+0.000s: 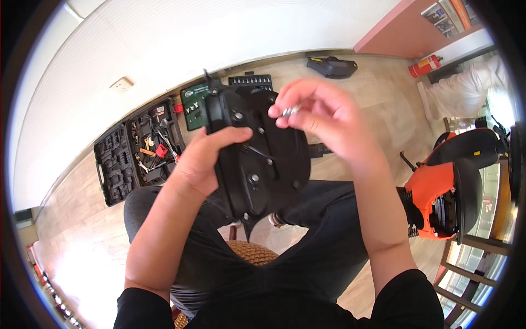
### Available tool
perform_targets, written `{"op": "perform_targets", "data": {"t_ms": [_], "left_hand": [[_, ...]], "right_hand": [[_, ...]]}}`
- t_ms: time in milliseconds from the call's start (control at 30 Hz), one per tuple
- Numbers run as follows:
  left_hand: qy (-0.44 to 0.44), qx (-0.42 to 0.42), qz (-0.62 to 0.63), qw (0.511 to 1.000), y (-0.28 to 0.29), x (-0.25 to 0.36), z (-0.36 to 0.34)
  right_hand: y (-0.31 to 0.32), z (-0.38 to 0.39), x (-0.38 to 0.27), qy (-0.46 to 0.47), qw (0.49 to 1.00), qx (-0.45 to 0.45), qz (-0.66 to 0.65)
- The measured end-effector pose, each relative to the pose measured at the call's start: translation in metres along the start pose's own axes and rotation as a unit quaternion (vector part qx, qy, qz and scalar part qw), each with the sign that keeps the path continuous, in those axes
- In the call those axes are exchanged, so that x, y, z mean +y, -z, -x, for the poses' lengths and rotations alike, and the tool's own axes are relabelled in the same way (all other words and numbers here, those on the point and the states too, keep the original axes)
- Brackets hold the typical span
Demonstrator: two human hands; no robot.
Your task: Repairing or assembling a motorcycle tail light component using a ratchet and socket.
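Observation:
A black moulded part [263, 181] with several silver bolts set in its face is held up above my lap. My left hand [205, 159] grips its left edge, the thumb lying across the face and the other fingers hidden behind. Over the upper right of the part, my right hand [323, 118] pinches small silver metal pieces [290, 111], which look like bolts or nuts. They are too small and blurred to tell exactly. A thin dark cord or strip shows on the part near my left thumb.
An open black tool case [118, 159] with assorted tools lies on the floor at the left. Beyond the part are a green tool tray [193, 107] and a socket set [251, 81]. An orange and black scooter [438, 192] stands at the right; a black cover [331, 67] lies near the wall.

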State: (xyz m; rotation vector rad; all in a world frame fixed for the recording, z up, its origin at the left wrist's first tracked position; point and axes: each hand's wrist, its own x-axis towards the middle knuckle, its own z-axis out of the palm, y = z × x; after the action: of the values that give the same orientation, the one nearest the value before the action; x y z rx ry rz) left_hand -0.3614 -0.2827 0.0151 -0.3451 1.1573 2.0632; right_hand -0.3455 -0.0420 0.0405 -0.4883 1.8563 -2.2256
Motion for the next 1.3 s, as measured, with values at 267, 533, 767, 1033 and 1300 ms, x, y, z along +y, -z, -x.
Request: {"op": "perform_targets", "data": {"t_ms": [267,533,767,1033,1300], "left_hand": [[-0.119,0.153,-0.049,0.98,0.017,0.021,-0.007],[-0.113,0.146,-0.025,0.982,0.038,0.039,-0.012],[-0.239,0.203,-0.055,0.948,0.086,0.089,0.018],[-0.223,0.201,0.003,0.954,0.16,0.096,0.002],[-0.155,0.228,0.047,0.96,0.271,-0.008,-0.085]], "right_hand": [[0.102,-0.003,-0.008,0.1,0.971,0.054,-0.212],[0.132,0.013,-0.005,0.12,0.963,0.196,-0.14],[0.156,0.036,-0.021,0.132,0.949,0.281,-0.058],[0.145,-0.008,0.136,-0.171,0.952,0.238,0.082],[0.201,-0.037,0.371,-0.284,0.902,0.194,0.263]]}}
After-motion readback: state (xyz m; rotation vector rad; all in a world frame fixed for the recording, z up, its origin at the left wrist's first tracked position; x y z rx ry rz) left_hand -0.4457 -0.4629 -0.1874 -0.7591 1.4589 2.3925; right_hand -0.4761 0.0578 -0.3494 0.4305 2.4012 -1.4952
